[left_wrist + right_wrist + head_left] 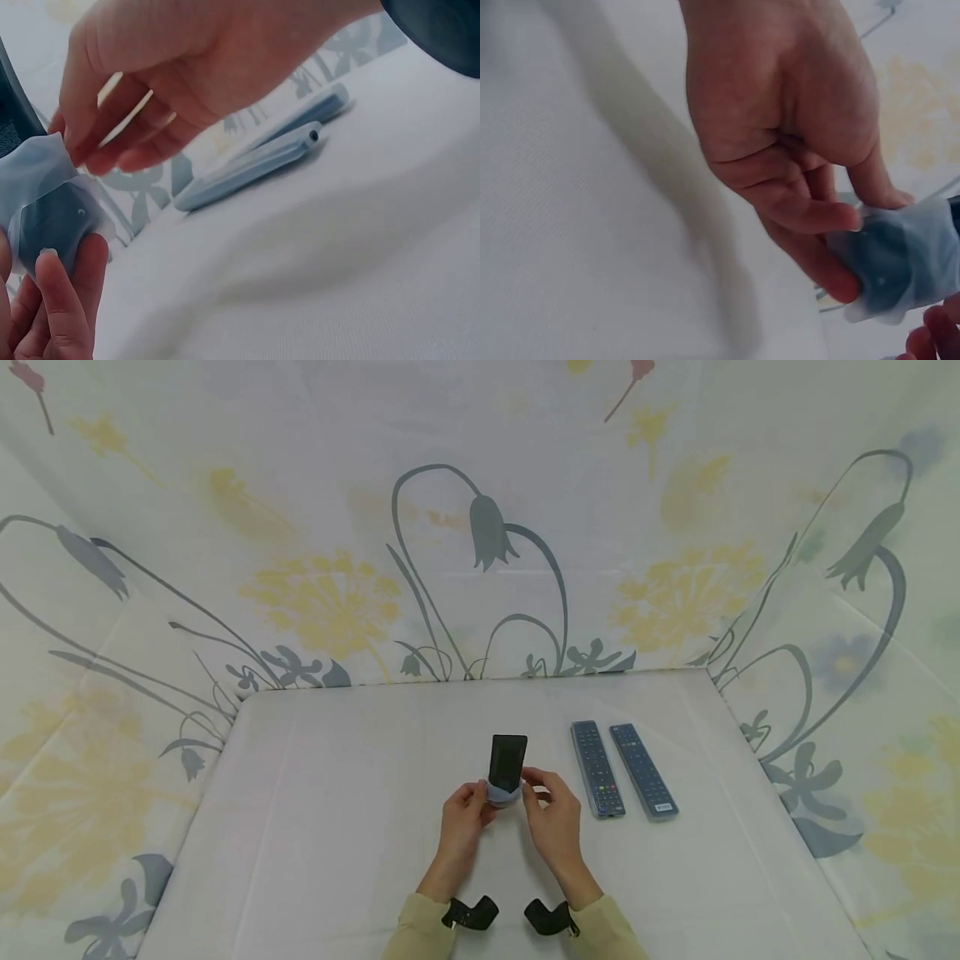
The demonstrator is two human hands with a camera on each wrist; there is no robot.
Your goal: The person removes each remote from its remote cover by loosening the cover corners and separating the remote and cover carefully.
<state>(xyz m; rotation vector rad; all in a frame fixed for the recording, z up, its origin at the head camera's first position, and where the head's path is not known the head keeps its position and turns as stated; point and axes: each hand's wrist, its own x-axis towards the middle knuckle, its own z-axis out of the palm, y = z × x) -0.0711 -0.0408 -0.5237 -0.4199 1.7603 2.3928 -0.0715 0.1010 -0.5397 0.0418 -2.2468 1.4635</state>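
Note:
A small black rectangular device [507, 762] stands upright between the hands. A translucent, pale bluish sleeve [504, 794] covers its lower end and looks bunched there. My left hand [460, 831] grips the covered end from the left, its fingers and thumb against the sleeve; the same hand [780, 127] fills the top of the right wrist view. From the other side my right hand [557, 827] pinches the sleeve's edge between thumb and fingertips, while it arches over the sleeve [52, 195] in the left wrist view. The device's lower end shows dark through the sleeve [892, 262].
Two dark remote controls in clear covers lie to the right, one remote [597, 768] nearer the hands and the other remote [643, 772] slanted beside it. A white cloth covers the table [337, 827]. Flower-printed fabric walls [480, 610] stand behind and at both sides.

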